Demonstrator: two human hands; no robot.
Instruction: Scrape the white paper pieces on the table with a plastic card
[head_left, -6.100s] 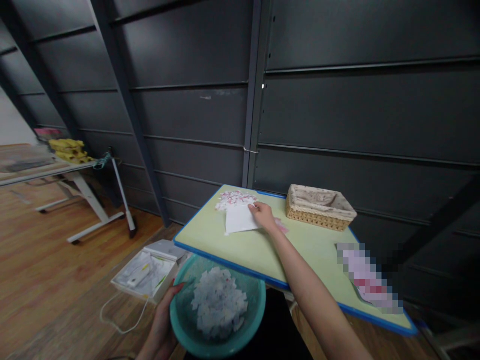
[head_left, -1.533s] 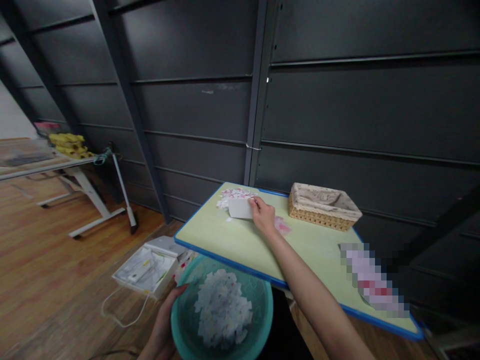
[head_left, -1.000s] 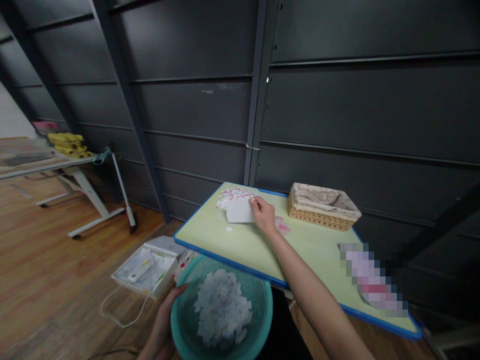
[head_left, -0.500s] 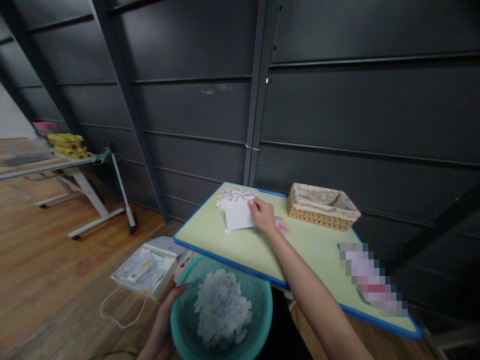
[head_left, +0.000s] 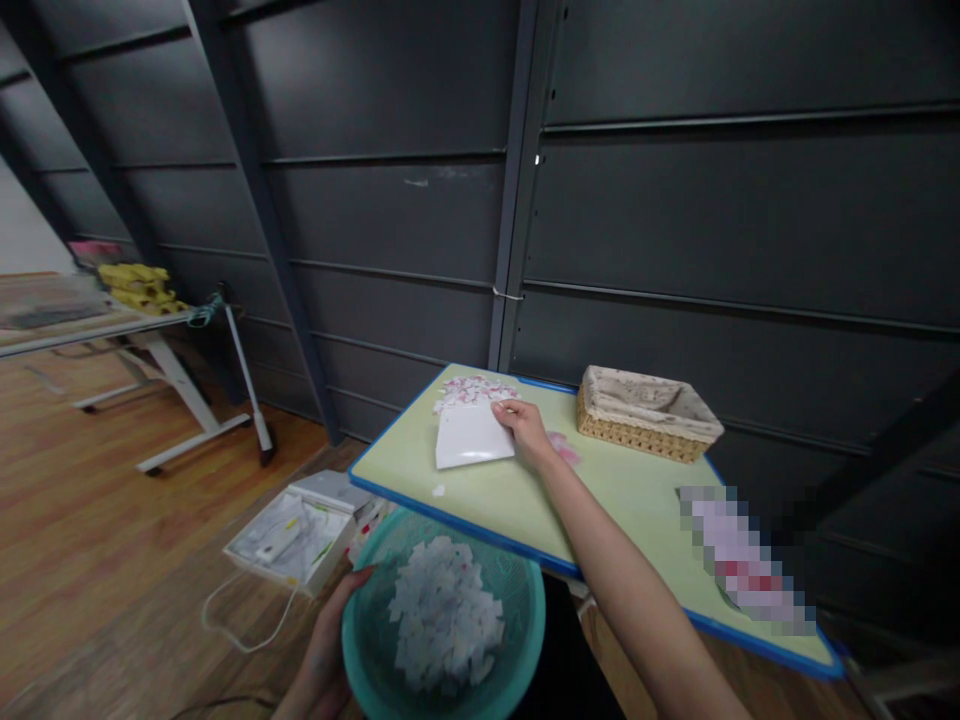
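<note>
My right hand (head_left: 528,430) reaches across the yellow-green table (head_left: 615,495) and pinches the edge of a white sheet of paper (head_left: 471,444) lying on it. Behind the sheet lies a heap of small white and pink paper scraps (head_left: 471,391). One loose scrap (head_left: 439,490) sits near the table's front edge. My left hand (head_left: 330,652) grips the rim of a teal bowl (head_left: 517,620) held below that edge. The bowl is full of white paper scraps (head_left: 445,625).
A wicker basket (head_left: 646,413) with a cloth lining stands at the back right of the table. An open white box (head_left: 296,530) with a cable lies on the wooden floor. A second table (head_left: 90,325) with yellow items stands at far left. A dark panelled wall runs behind.
My right hand has drawn the white sheet towards the table's front edge. A loose scrap now lies nearer that edge. The bowl has stayed put.
</note>
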